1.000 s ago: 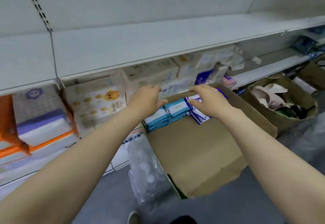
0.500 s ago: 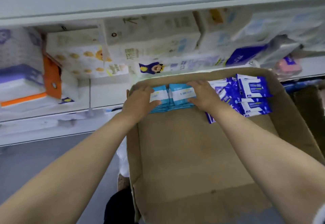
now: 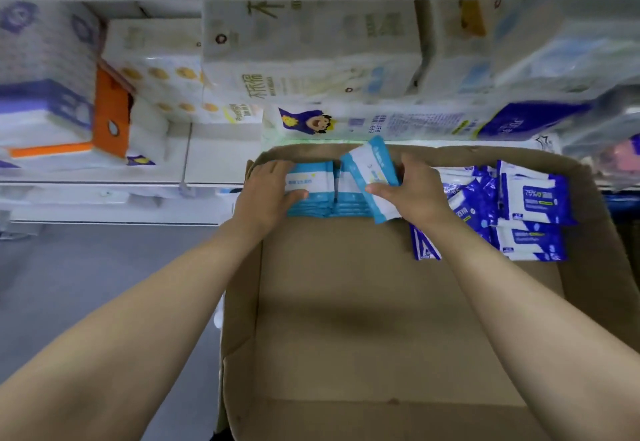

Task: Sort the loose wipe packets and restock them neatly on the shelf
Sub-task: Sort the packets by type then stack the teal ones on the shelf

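Carrier: an open cardboard box (image 3: 408,319), brown, its far wall close to the shelf (image 3: 214,170).
Far left of box floor: a stack of light-blue wipe packets (image 3: 311,198).
Far right of box floor: dark-blue wipe packets (image 3: 533,198), loosely heaped.
Shelf: white, bearing large tissue packs (image 3: 311,59) side by side.
Floor (image 3: 86,267): grey, left of the box.
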